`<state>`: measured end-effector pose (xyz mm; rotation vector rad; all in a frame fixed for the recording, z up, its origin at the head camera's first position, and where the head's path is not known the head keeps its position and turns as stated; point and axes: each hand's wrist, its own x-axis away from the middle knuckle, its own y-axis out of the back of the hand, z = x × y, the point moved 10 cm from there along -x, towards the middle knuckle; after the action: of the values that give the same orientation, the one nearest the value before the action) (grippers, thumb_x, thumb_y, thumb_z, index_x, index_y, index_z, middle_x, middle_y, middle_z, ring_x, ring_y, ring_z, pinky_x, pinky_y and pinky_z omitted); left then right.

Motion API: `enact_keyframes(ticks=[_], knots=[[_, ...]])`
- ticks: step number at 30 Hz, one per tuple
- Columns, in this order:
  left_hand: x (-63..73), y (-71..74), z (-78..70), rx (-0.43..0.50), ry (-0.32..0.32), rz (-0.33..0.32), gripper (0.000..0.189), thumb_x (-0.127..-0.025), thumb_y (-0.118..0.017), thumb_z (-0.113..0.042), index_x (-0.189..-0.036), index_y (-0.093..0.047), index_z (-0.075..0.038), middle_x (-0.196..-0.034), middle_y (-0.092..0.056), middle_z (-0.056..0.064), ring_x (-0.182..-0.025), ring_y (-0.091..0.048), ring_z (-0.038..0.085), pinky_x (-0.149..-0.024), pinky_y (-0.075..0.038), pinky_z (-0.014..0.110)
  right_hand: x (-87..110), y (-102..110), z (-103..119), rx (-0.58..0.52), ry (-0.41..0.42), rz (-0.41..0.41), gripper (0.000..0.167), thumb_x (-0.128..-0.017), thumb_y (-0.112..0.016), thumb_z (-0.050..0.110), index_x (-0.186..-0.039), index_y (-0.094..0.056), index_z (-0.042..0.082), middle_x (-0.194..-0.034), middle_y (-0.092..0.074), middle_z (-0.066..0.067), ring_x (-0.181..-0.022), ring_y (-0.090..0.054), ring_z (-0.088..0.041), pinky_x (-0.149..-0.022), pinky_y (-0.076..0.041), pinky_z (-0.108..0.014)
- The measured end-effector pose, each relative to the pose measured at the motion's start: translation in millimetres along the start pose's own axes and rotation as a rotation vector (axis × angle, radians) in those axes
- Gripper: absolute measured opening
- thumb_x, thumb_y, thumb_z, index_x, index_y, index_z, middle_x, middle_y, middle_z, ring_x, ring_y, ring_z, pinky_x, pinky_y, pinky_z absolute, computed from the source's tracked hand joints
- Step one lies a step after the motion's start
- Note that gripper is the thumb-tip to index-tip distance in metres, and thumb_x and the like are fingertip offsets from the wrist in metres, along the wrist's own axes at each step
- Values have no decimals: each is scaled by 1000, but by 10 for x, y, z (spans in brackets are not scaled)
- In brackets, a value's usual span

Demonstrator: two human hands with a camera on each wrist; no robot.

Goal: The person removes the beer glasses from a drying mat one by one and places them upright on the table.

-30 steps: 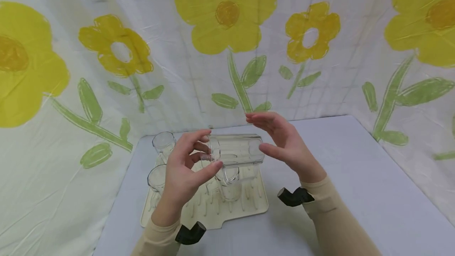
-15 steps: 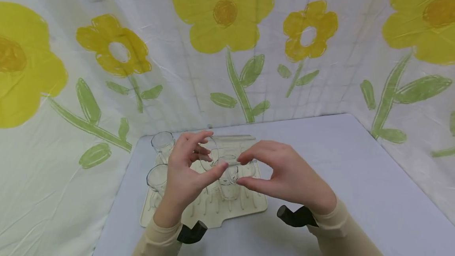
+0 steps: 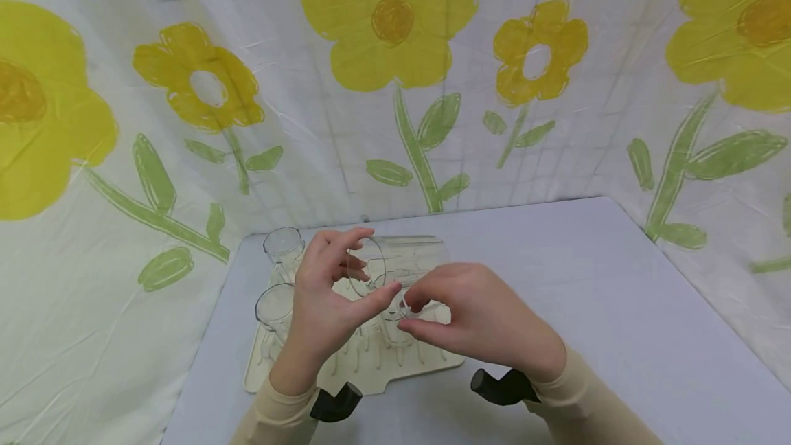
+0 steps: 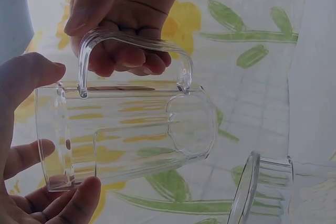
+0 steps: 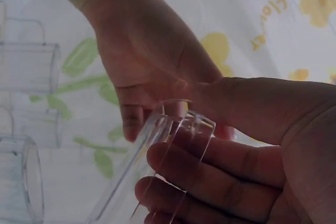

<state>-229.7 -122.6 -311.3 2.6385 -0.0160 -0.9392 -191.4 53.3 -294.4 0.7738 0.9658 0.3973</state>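
A clear glass mug (image 4: 131,135) is held sideways over the cream drying mat, its open rim toward my left hand (image 3: 327,301). My left thumb and fingers grip it around the rim end. The mug's handle (image 4: 142,40) faces my right hand (image 3: 482,314), whose fingers curl through it with the thumb against its outer side. In the right wrist view the right fingers (image 5: 220,171) wrap around the handle, and most of the mug's body is out of sight.
The drying mat (image 3: 364,384) has raised ridges and lies on a white-covered table (image 3: 556,280). More glass mugs stand on its left, one at the back (image 3: 284,246) and one nearer (image 3: 274,304). Another mug (image 3: 395,338) stands below the held one. A flowered curtain (image 3: 309,156) hangs behind.
My right hand has left the mug's base end, come down and to the left, and taken hold of the handle. The left hand keeps its grip at the rim, almost unmoved.
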Motion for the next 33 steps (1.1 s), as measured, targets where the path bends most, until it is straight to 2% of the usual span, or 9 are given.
enact_keyframes(ticks=[3, 10, 14, 19, 23, 30, 33], knots=[[0, 4, -2, -16, -1, -4, 72, -79, -103, -16, -144, -73, -26, -121, -60, 16, -92, -68, 33, -81, -67, 27, -11, -43, 6, 17, 14, 12, 9, -96, -91, 26, -98, -83, 22, -94, -80, 16, -84, -71, 2, -76, -59, -18], [-7, -2, -12, -53, -11, -9, 73, -79, -103, -20, -145, -73, -28, -120, -59, 4, -92, -68, 33, -81, -67, 27, -13, -63, -11, 14, 37, 15, 9, -94, -93, 25, -92, -84, 22, -90, -81, 15, -80, -72, 4, -72, -58, -16], [-2, 7, -17, -74, -22, -14, 75, -81, -102, -19, -149, -71, -27, -123, -60, 11, -94, -67, 29, -81, -67, 28, -18, -29, -12, -5, 64, -21, 9, -93, -94, 24, -92, -85, 21, -90, -81, 14, -81, -73, 3, -72, -59, -15], [-3, 20, -32, -51, -20, -12, 79, -82, -101, -16, -153, -68, -26, -127, -58, 17, -101, -63, 28, -83, -68, 31, -30, 22, -1, -51, 99, -71, 10, -91, -95, 20, -92, -85, 20, -90, -82, 13, -81, -74, 3, -72, -59, -14], [-10, 38, -63, -14, -37, -10, 82, -82, -101, -12, -155, -66, -24, -129, -57, 19, -106, -60, 28, -83, -69, 32, -35, 52, -17, -122, 106, -96, 11, -91, -95, 17, -93, -85, 20, -91, -82, 13, -82, -75, 3, -72, -60, -15], [-35, 104, -147, 29, -139, -33, 85, -78, -99, -1, -155, -64, -12, -127, -58, 23, -103, -59, 29, -81, -68, 27, -49, 129, -110, -313, 86, -132, 13, -91, -94, 10, -96, -87, 20, -93, -83, 11, -85, -78, 0, -75, -63, -20], [-31, 138, -166, 46, -173, -46, 82, -78, -97, 2, -154, -65, -6, -127, -60, 22, -102, -60, 25, -82, -67, 25, -43, 177, -192, -390, 83, -148, 12, -93, -92, 8, -98, -87, 18, -94, -84, 8, -85, -79, -3, -75, -65, -23]])
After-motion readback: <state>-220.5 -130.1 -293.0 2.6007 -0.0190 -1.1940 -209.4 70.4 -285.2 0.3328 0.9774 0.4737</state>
